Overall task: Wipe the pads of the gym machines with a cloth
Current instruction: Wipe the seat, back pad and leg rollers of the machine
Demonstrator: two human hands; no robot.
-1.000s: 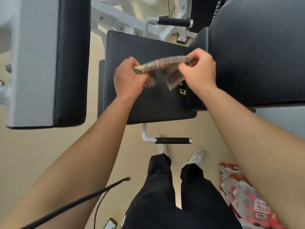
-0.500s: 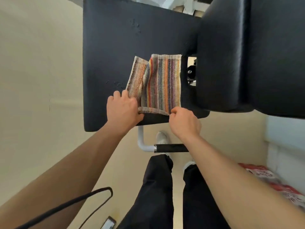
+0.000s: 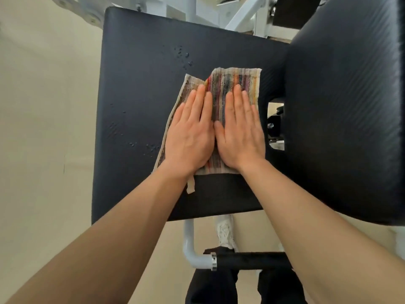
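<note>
A striped multicoloured cloth point(image 3: 238, 81) lies spread on the black seat pad point(image 3: 135, 88) of a gym machine. My left hand point(image 3: 190, 132) lies flat on the cloth's left half, fingers straight and together. Beside it, my right hand point(image 3: 240, 130) presses flat on the right half. Small droplets dot the pad above and to the left of the cloth. A second, larger black pad point(image 3: 341, 106) rises at the right, touching the seat pad's right side.
A white tube with a black foam handle point(image 3: 247, 261) juts out below the seat pad. White machine frame point(image 3: 241, 12) shows beyond the pad's far edge. My dark trouser legs and a white shoe point(image 3: 224, 233) stand on the beige floor point(image 3: 43, 128).
The cloth went from held up between both hands to spread on the seat pad. Both hands moved from pinching its near edge to lying flat on top of it.
</note>
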